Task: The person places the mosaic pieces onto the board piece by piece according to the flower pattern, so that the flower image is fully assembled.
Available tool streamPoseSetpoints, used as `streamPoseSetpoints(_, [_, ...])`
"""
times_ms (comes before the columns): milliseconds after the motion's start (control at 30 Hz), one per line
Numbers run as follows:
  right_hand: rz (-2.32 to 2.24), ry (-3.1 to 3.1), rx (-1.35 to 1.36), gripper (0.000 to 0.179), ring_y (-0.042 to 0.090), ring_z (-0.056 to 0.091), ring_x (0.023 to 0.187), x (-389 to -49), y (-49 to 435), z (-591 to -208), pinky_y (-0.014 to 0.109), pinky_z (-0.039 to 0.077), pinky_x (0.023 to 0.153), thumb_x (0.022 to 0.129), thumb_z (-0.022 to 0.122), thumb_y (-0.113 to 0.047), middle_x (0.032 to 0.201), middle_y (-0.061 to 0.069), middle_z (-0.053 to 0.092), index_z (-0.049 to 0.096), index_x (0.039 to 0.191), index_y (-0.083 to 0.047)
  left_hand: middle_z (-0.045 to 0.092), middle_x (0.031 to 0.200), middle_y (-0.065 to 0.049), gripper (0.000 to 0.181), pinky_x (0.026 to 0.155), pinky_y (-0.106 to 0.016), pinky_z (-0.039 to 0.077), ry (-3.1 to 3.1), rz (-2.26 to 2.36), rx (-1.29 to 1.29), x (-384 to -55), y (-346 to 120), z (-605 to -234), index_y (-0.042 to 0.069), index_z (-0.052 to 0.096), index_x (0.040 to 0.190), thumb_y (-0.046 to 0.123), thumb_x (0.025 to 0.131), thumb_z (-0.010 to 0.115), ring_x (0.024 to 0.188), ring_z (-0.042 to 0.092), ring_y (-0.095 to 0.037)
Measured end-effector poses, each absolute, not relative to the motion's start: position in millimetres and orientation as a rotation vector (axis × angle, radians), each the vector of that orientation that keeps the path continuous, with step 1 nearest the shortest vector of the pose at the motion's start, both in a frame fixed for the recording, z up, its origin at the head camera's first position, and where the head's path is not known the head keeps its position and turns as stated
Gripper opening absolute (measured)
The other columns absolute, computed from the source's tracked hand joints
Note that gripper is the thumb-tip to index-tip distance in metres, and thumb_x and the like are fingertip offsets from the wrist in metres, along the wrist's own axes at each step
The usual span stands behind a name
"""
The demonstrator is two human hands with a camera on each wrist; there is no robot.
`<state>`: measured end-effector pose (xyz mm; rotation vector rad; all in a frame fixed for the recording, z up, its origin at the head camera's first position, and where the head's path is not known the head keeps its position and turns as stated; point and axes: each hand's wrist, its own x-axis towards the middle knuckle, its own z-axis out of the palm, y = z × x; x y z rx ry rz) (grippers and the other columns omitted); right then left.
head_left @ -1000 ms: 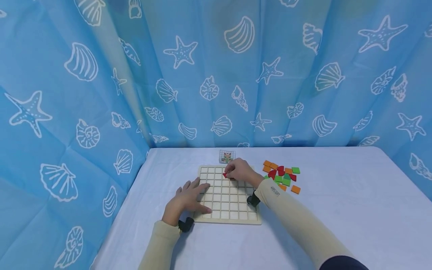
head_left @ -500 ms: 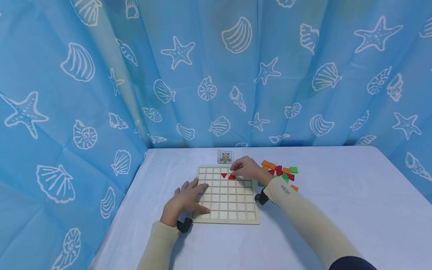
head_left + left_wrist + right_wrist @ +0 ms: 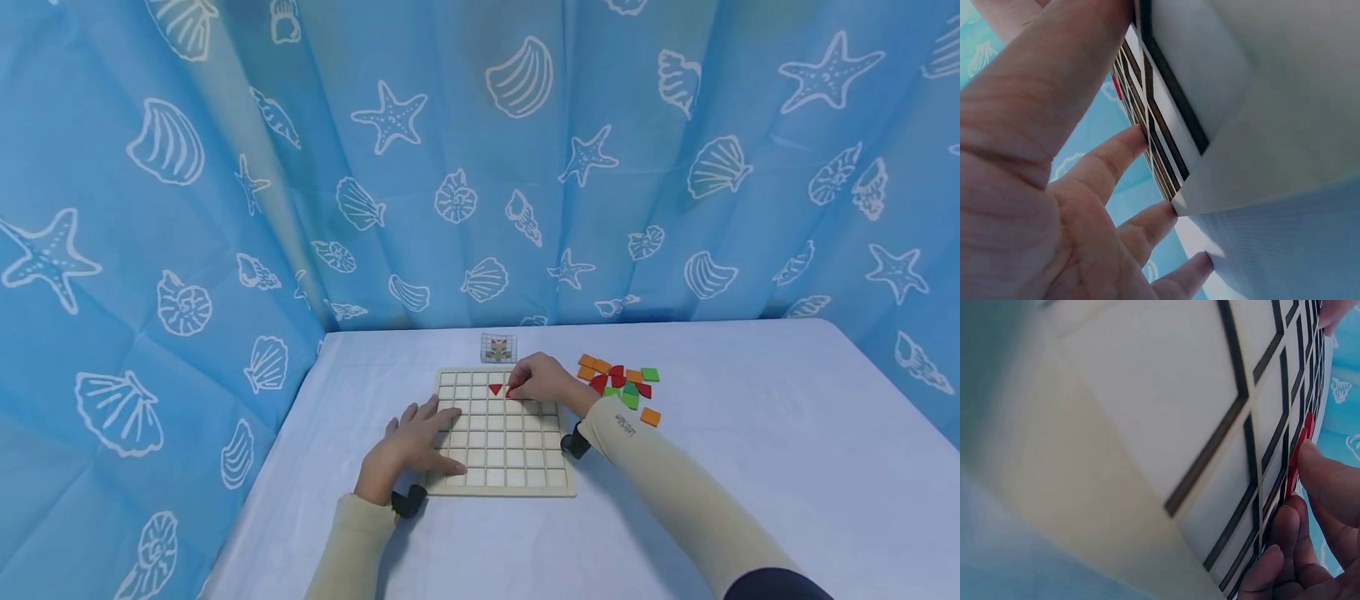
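A pale gridded wooden board (image 3: 498, 492) lies on the table. My left hand (image 3: 411, 442) rests on its left side with the fingers spread; in the left wrist view, fingertips (image 3: 1166, 212) touch the board's edge. My right hand (image 3: 545, 382) is over the board's upper part, pinching a small red tile (image 3: 509, 394) at a cell in the second row. The right wrist view shows the thumb and a finger at this red tile (image 3: 1295, 464), low against the grid. Just left of it, a red triangular tile (image 3: 495, 389) sits in a cell.
Right of the board lies a loose group of orange, red and green tiles, with one orange tile (image 3: 650, 417) nearest the front. A small pattern card (image 3: 498, 348) with a coloured figure lies behind the board. A blue shell-print curtain (image 3: 480, 208) hangs behind the table.
My right hand has left the red triangular tile, shifted right, and now has its fingertips down on the neighbouring red tile. The left hand has stayed on the board.
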<state>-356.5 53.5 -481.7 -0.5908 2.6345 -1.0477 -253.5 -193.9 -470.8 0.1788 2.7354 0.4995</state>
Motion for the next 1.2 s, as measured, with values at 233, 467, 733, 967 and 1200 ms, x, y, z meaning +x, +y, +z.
streamPoseSetpoints(233, [-1.015,2.652,-0.568,0.009,0.014,0.061,0.08,-363.3,50.3,-476.7,0.031,0.054,0.076,0.088,0.075,-0.013,0.088,0.003,0.072,0.076,0.095,-0.008,0.019,0.166,-0.01,0.093,0.117,-0.068,0.013,2.746,0.502,0.181,-257.9,-195.7,-466.7,0.029,0.041,0.15,0.054,0.071,0.084,0.151,0.013,-0.043])
streamPoseSetpoints(467, [-1.027,2.661,-0.551,0.01,0.015,0.059,0.081,-365.4,49.6,-471.2,0.031,0.054,0.076,0.087,0.075,-0.013,0.089,0.004,0.071,0.075,0.096,-0.007,0.019,0.166,-0.01,0.093,0.117,-0.068,0.012,2.758,0.509,0.174,-261.6,-196.5,-465.7,0.03,0.041,0.15,0.053,0.071,0.084,0.151,0.012,-0.043])
streamPoseSetpoints(733, [-1.087,2.67,-0.471,0.018,0.018,0.058,0.085,-363.5,65.1,-477.9,0.034,0.053,0.078,0.087,0.075,-0.018,0.095,0.005,0.069,0.074,0.101,-0.007,0.021,0.165,-0.012,0.093,0.116,-0.069,0.014,2.754,0.534,0.174,-253.3,-191.4,-476.6,0.028,0.044,0.149,0.053,0.069,0.085,0.151,0.014,-0.043])
streamPoseSetpoints(967, [-1.092,2.718,-0.36,0.023,0.02,0.057,0.087,-365.8,87.2,-473.1,0.035,0.052,0.078,0.087,0.074,-0.02,0.097,0.007,0.067,0.073,0.105,-0.006,0.023,0.164,-0.012,0.091,0.116,-0.069,0.014,2.753,0.549,0.166,-248.5,-191.4,-476.4,0.027,0.046,0.148,0.05,0.069,0.086,0.15,0.015,-0.044])
streamPoseSetpoints(1200, [-1.059,2.749,-0.308,0.031,0.02,0.057,0.085,-368.1,120.6,-469.8,0.032,0.051,0.075,0.088,0.074,-0.021,0.098,0.009,0.066,0.07,0.113,-0.004,0.022,0.164,-0.012,0.091,0.116,-0.069,0.013,2.758,0.542,0.184,-250.8,-192.7,-476.1,0.028,0.045,0.148,0.05,0.07,0.086,0.15,0.014,-0.044])
